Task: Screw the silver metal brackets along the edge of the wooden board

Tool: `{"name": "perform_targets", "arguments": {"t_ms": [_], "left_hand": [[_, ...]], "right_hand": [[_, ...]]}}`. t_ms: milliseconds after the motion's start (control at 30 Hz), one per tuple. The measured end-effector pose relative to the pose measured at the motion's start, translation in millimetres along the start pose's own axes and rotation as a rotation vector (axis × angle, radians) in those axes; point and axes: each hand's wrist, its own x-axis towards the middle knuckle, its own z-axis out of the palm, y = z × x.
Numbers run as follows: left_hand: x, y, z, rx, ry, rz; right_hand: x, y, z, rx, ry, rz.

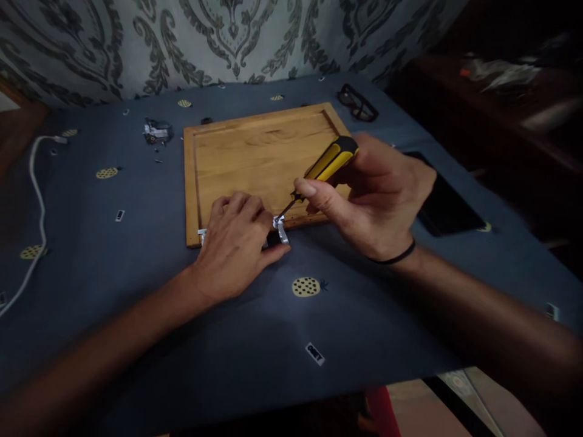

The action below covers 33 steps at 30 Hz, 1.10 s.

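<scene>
A yellow and black screwdriver (331, 159) is gripped in my right hand (380, 194), its shaft slanting down to the left. The tip meets a small silver metal piece (281, 229) at the near edge of a wooden panel (264, 149) with a raised frame. My left hand (237, 243) wraps over that edge, holding the metal and dark piece against the panel. Its fingers and palm hide most of the piece; another bit of silver shows left of the hand.
Small metal parts (157, 131) lie behind the panel's left side. Black glasses (357, 103) rest at the back right, and a dark phone or tablet (444, 197) is by my right wrist. A white cable (36, 182) curves along the left of the blue tablecloth (228, 358).
</scene>
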Motion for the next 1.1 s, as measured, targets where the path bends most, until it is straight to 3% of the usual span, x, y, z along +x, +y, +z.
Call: {"name": "perform_targets", "arguments": {"t_ms": [267, 467, 600, 800, 1100], "left_hand": [[0.3, -0.1, 0.7, 0.008, 0.024, 0.012], [0.4, -1.2, 0.6, -0.01, 0.021, 0.009], [0.5, -0.7, 1.0, -0.003, 0.023, -0.001], [-0.6, 0.3, 0.9, 0.0, 0.025, -0.001], [-0.6, -0.4, 0.9, -0.001, 0.022, 0.001]], "right_hand": [[-4.3, 0.7, -3.2, -0.219, 0.063, -0.283], [-0.9, -3.4, -10.1, -0.197, 0.129, -0.17], [-0.4, 0.0, -5.2, -0.042, 0.092, -0.119], [-2.6, 1.6, -1.3, -0.059, 0.067, 0.0], [-4.4, 4.4, 1.1, -0.04, 0.029, 0.002]]}}
